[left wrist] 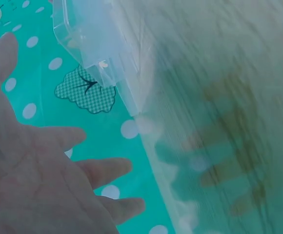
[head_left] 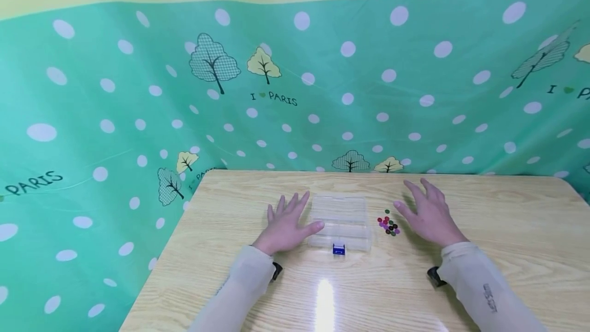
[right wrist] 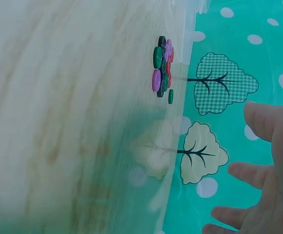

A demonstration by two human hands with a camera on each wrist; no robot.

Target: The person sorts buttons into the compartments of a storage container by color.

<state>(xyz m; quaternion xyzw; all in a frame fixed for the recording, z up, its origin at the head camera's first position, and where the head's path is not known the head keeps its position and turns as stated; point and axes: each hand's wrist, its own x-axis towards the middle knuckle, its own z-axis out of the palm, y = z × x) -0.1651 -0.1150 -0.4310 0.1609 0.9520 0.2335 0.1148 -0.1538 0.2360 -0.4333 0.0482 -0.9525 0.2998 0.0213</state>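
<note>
Pale sleeves (head_left: 470, 268) come nearest the camera, with a black wrist strap (head_left: 435, 276) showing at the right cuff. Beyond them, the left hand (head_left: 283, 225) is spread, fingers extended, holding nothing. The right hand (head_left: 430, 216) is likewise empty, its fingers loosely extended and apart.

Just right of the left hand lies a clear plastic box (head_left: 340, 208) on the table. From the head, the left thumb crosses its near-left edge, yet the left wrist view shows a gap, so they are probably not touching. Between the right thumb and the box sits a loose cluster of small coloured discs (head_left: 391, 227), red, green, purple and black, lying flat. Box and discs rest between the two hands, presumably so that both are easily reached.

The box's blue latch (head_left: 338, 249) points back toward the person, likely placing the fastening on the handy side. Its latch edge runs from the left hand's side toward the right's; that seems its long axis, though foreshortening leaves doubt. How its lid stands is unclear.

Past both hands, a dotted green cloth (head_left: 276, 35) hangs behind the wooden table (head_left: 378, 291).
</note>
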